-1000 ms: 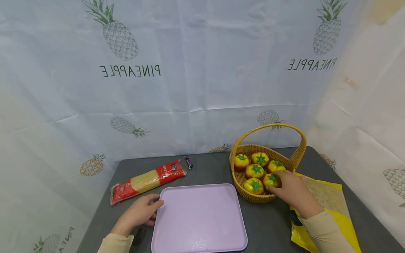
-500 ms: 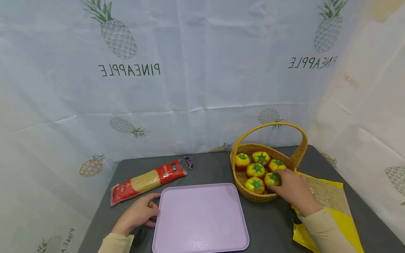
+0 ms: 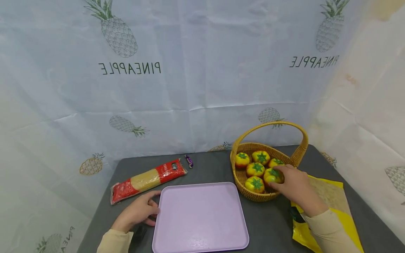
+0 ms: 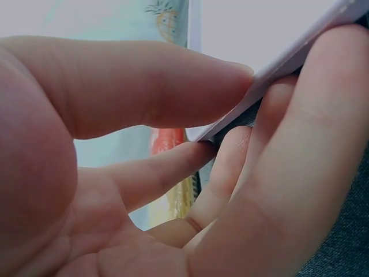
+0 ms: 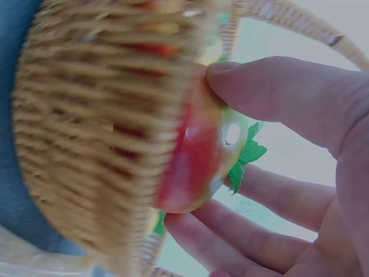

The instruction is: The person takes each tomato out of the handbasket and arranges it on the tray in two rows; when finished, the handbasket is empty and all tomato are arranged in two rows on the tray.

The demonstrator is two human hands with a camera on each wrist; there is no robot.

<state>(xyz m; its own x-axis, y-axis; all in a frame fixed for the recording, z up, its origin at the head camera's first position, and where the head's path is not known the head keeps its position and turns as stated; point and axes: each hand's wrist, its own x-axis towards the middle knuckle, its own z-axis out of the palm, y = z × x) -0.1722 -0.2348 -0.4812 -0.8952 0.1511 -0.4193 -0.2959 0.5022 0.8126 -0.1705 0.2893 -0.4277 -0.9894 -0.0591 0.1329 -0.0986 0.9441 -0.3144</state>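
Note:
A wicker basket (image 3: 255, 197) with a tall handle holds several yellow-and-red tomatoes with green leafy tops. My right hand (image 3: 295, 184) grips one tomato (image 3: 272, 176) at the basket's near right side. In the right wrist view, thumb and fingers stand on opposite sides of this tomato (image 5: 199, 156), just above the woven rim. My left hand (image 3: 139, 212) is at the left edge of a lilac tray (image 3: 202, 218). In the left wrist view, its thumb touches the tray's rim (image 4: 271, 75) and bent fingers reach to the edge from below.
A red-and-clear pack of noodles (image 3: 148, 180) lies behind the left hand. A small purple-wrapped candy (image 3: 188, 161) lies near the table's back edge. Under the right forearm is a yellow bag (image 3: 332, 196) with a clear window. A printed cloth (image 3: 202, 88) hangs behind the dark table.
The gripped tomato has risen slightly in the basket with my right hand. My left thumb has shifted from over the tray's rim to its outer edge.

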